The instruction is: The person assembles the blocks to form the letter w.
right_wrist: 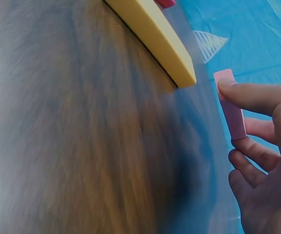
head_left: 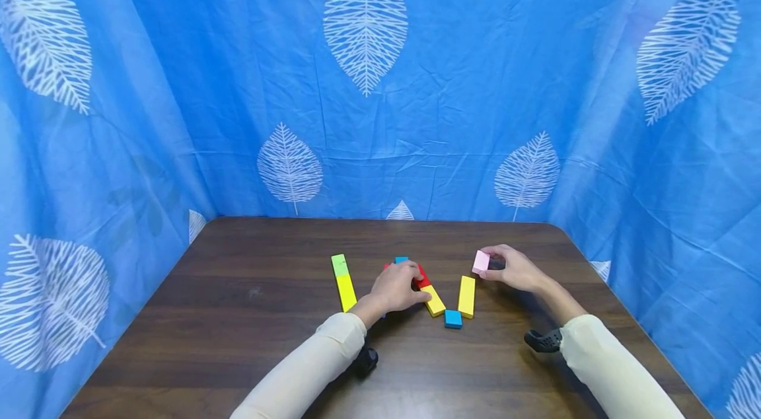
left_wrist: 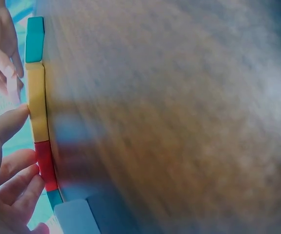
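My right hand (head_left: 514, 268) pinches a small pink block (head_left: 481, 262) between thumb and fingers, just beyond the far end of an upright-running yellow block (head_left: 467, 297). In the right wrist view, the thumb lies on the pink block (right_wrist: 230, 109). My left hand (head_left: 397, 288) rests at a slanted row of blocks. In the left wrist view, its thumb touches a yellow block (left_wrist: 38, 102) and its fingertips touch the red block (left_wrist: 45, 165) adjoining it. A blue block (head_left: 453, 319) lies between the slanted yellow block (head_left: 434, 301) and the other yellow one.
Left of my left hand, a lime green block (head_left: 339, 265) and a bright yellow block (head_left: 346, 293) lie end to end. Another blue block (head_left: 401, 260) shows behind my left hand. A blue leaf-patterned curtain (head_left: 416, 128) surrounds the brown wooden table (head_left: 238, 340).
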Demonstrator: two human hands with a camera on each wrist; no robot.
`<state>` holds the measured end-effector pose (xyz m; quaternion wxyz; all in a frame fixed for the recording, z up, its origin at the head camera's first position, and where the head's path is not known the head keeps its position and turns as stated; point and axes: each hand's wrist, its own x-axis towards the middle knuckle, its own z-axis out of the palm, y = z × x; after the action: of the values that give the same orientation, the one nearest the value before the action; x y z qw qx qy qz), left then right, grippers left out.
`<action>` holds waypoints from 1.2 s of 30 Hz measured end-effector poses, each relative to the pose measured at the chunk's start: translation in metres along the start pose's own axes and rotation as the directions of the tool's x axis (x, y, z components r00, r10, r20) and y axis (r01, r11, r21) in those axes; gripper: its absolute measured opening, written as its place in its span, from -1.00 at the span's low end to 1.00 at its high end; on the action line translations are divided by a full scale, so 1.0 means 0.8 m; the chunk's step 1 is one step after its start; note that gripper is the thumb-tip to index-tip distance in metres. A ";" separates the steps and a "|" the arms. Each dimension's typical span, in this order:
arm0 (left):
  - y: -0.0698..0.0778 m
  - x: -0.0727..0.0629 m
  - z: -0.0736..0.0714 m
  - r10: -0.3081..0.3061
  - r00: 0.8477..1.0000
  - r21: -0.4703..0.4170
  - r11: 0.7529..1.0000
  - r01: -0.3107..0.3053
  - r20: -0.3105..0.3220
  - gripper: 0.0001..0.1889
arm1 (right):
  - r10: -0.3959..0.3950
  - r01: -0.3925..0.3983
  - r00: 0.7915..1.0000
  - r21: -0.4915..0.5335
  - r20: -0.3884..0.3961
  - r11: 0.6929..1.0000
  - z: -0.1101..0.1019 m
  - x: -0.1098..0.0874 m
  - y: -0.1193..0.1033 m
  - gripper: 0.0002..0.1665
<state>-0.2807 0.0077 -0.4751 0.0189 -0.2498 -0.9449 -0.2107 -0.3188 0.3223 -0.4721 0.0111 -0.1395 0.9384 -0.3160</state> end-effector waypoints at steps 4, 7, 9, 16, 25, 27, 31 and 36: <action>-0.001 -0.001 0.000 -0.004 1.000 0.002 1.000 0.004 -0.006 -0.67 | -0.013 0.012 0.999 0.022 0.033 1.000 0.010 0.012 -0.002 -0.19; -0.001 0.001 0.001 -0.006 1.000 -0.002 1.000 0.005 -0.010 -0.69 | -0.030 0.029 0.998 0.036 0.055 0.999 0.013 0.017 -0.004 -0.21; -0.001 0.002 0.002 -0.006 1.000 -0.003 1.000 0.006 -0.012 -0.70 | -0.031 0.029 0.998 0.033 0.063 0.999 0.015 0.019 -0.004 -0.21; -0.001 0.002 0.000 0.002 1.000 0.003 1.000 -0.002 -0.015 -0.70 | 0.013 -0.016 0.995 0.028 0.095 0.999 0.017 0.023 -0.011 -0.21; -0.001 0.002 0.001 -0.002 1.000 -0.001 1.000 0.002 -0.009 -0.69 | 0.007 -0.008 0.998 0.022 0.056 1.000 0.023 0.024 -0.004 -0.33; -0.001 0.003 0.001 0.003 1.000 0.001 1.000 -0.003 -0.010 -0.69 | 0.008 -0.009 0.999 0.020 0.044 1.000 0.025 0.026 -0.001 -0.37; -0.002 0.003 0.001 0.010 1.000 0.006 1.000 -0.010 -0.013 -0.69 | 0.016 -0.017 0.999 0.013 0.027 1.000 0.028 0.029 0.001 -0.38; -0.002 0.005 0.000 0.026 1.000 0.037 0.999 -0.026 -0.013 -0.69 | 0.034 -0.034 0.999 0.015 0.020 0.999 0.029 0.028 -0.001 -0.36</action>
<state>-0.2848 0.0079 -0.4749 0.0326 -0.2604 -0.9451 -0.1949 -0.3380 0.3020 -0.4889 0.0269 -0.1265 0.9381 -0.3214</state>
